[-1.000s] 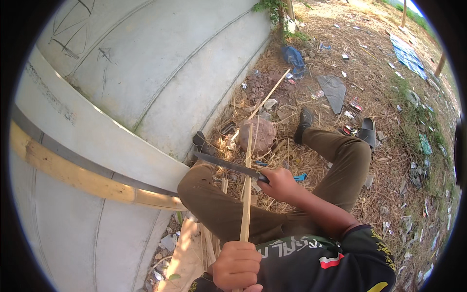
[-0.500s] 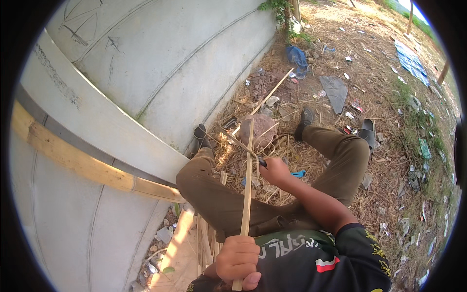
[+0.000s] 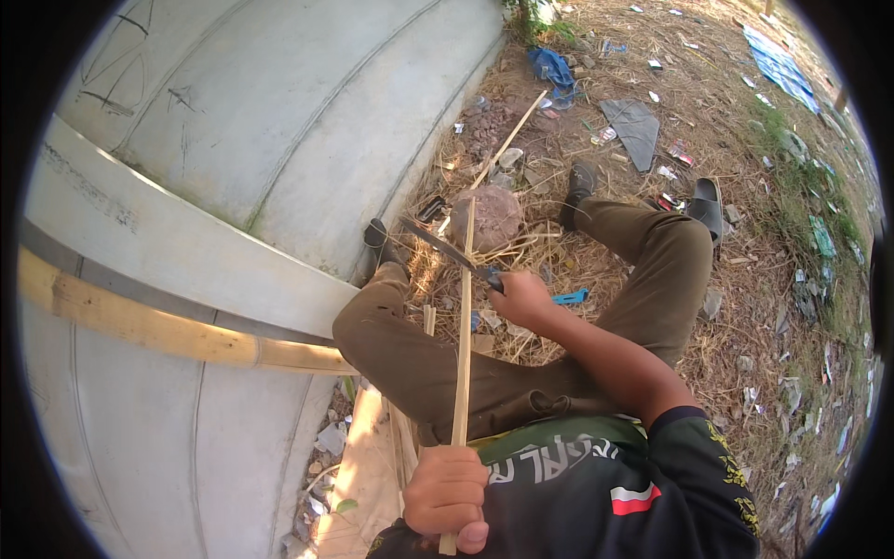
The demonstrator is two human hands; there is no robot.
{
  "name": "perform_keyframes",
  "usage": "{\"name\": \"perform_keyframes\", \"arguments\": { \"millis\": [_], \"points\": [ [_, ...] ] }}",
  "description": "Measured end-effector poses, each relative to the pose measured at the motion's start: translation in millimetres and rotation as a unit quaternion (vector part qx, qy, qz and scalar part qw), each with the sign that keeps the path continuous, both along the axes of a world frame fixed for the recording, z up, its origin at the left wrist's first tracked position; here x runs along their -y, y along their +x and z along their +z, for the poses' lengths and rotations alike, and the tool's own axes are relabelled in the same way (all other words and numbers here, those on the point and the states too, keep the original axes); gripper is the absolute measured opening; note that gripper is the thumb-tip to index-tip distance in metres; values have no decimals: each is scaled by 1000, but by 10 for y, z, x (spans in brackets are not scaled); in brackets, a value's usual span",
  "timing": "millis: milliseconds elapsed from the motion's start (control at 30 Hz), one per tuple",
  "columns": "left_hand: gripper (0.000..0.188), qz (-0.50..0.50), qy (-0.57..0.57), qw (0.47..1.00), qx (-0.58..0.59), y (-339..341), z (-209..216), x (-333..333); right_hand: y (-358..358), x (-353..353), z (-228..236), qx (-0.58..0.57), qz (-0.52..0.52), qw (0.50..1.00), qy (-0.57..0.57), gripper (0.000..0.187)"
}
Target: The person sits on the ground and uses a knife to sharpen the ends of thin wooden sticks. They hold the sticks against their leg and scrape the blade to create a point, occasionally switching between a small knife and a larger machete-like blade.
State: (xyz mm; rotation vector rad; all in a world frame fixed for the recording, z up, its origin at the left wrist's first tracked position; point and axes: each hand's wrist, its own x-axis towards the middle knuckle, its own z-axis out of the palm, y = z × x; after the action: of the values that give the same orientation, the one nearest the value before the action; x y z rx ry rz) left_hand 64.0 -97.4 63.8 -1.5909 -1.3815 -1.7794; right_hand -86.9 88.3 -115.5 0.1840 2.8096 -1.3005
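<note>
Gripping the near end of a pale wooden strip (image 3: 463,373), the left hand (image 3: 445,498) is closed in a fist in front of the shirt (image 3: 568,512) in the head view, with a short stub showing below it. The strip runs away from the body between the spread knees, its far tip in front of a rounded reddish stone (image 3: 489,224); whether they touch cannot be told. The right hand (image 3: 523,300) is wrapped around the dark handle of a knife (image 3: 438,244), whose long blade crosses the strip near its far part and points up and to the left. Another pale strip (image 3: 510,140) lies on the ground beyond the stone. A bright blue object (image 3: 570,297) lies just beside the right hand. To the left, a bamboo pole (image 3: 158,319) extends along a grey wall (image 3: 307,140). Beyond the right knee sits a grey sandal (image 3: 706,209), and farther off a blue-and-white sheet (image 3: 780,67) is spread on the littered, straw-covered ground (image 3: 736,317).
</note>
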Motion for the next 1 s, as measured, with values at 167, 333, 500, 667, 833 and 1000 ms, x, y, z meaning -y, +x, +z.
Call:
{"name": "perform_keyframes", "arguments": {
  "millis": [167, 333, 500, 667, 833, 1000],
  "points": [
    [40, -3, 22, 1000, 6, 12, 374, -79, 11, -62, 1, -74, 63, 995, 7, 32],
    [44, 22, 52, 998, 8, -87, 290, -48, -83, -66, 11, 17, 102, 987, -120, 29],
    [49, 40, 86, 995, 44, -131, 249, 161, 219, 217, 418, -231, 191, 954, -6, 28],
    [55, 22, 24, 994, 104, -333, 473, 509, -240, 24, -297, 83, -1, 990, -114, 31],
    [56, 39, 46, 991, 117, -375, 506, 624, -277, 81, -324, 91, 22, 991, -91, 31],
    [44, 67, 162, 974, 142, -371, 341, 796, -111, 391, 211, -207, 235, 947, -75, 22]
  ]
}}
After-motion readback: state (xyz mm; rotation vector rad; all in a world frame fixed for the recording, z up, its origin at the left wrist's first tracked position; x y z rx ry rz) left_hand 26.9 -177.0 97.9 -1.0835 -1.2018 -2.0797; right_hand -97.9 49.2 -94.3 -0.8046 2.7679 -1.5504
